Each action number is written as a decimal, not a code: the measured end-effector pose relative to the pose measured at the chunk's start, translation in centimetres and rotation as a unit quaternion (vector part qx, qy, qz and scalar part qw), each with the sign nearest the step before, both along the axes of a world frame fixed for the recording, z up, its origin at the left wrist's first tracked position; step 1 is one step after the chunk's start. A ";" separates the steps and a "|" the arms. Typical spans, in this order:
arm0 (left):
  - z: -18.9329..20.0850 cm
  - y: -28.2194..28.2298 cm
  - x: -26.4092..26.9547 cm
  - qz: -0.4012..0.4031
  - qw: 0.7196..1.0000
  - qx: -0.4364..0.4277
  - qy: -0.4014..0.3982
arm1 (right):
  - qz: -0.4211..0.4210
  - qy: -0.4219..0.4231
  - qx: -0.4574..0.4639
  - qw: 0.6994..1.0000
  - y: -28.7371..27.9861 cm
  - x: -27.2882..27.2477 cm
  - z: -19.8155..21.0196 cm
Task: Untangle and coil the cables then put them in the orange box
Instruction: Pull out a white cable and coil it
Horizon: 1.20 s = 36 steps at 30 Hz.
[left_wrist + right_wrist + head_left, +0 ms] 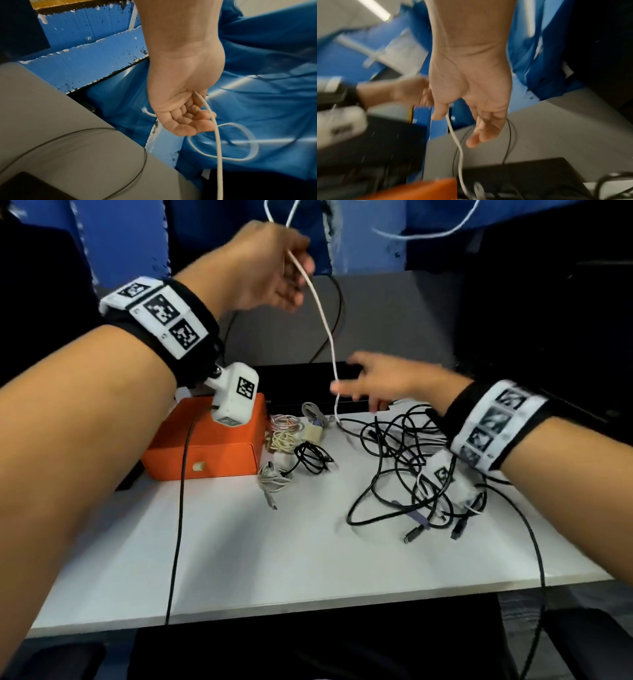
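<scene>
Lifting the white cable (320, 309) at 12 o'clock, the left hand (270, 268) grips it; the right hand (383, 381), fingers loose, guides it free of the black tangle (404, 467) on the counter (274, 542), the orange box (205, 440) at 9 o'clock.

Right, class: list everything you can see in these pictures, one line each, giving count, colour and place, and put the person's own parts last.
white cable: one, white, hanging from the raised left hand down to the table.
orange box: one, orange, closed, far left of the table.
tangled cables: one pile, exact count unclear, black, right side of the table.
coiled cables: several small bundles, white, grey, striped and black, just right of the orange box.
table: one, white, under everything.
black device: one, black, behind the orange box.
blue cloth: blue, draped behind the table.
wrist cameras: two, white, one under each wrist.
left hand: raised, grip on the white cable.
right hand: lower, thumb against the white cable, fingers loose.
</scene>
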<state>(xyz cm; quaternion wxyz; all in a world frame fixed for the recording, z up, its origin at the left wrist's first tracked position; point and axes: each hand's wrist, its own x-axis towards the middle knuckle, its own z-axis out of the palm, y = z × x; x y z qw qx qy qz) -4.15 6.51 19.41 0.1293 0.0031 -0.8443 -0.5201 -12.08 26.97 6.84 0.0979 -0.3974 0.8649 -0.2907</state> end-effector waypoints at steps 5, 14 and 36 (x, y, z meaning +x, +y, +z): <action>1.7 1.0 0.6 -0.048 0.997 -0.032 0.058 | 0.033 0.102 0.095 0.990 -3.3 -0.7 -4.6; 2.1 -3.5 2.8 0.021 0.999 0.013 0.045 | -0.137 0.105 -0.014 0.985 2.5 -6.8 1.2; -4.0 8.4 0.0 -0.128 0.982 -0.093 -0.098 | 0.150 0.046 0.054 0.986 0.3 9.0 0.1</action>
